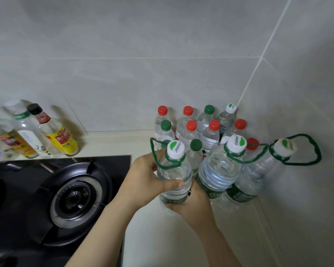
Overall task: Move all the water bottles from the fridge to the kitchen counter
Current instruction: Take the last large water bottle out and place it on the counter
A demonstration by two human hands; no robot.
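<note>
Item: large water bottle (174,176) (white cap, green loop handle), upright over the bench (152,239), just right of the gas burner (73,197). Left grip (147,176) curls round its side and right grip (193,205) wraps its base. Bottle cluster (201,132) stands farther right.

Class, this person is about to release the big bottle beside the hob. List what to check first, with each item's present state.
1. Left hand grips the held bottle by its side: ok.
2. Right hand wraps its base: ok.
3. White cap on: ok.
4. Bottle upright: ok.
5. Base resting on the counter: cannot tell, the right hand hides it.
6. Clear of the hob: ok, it is right of the hob's edge.
</note>
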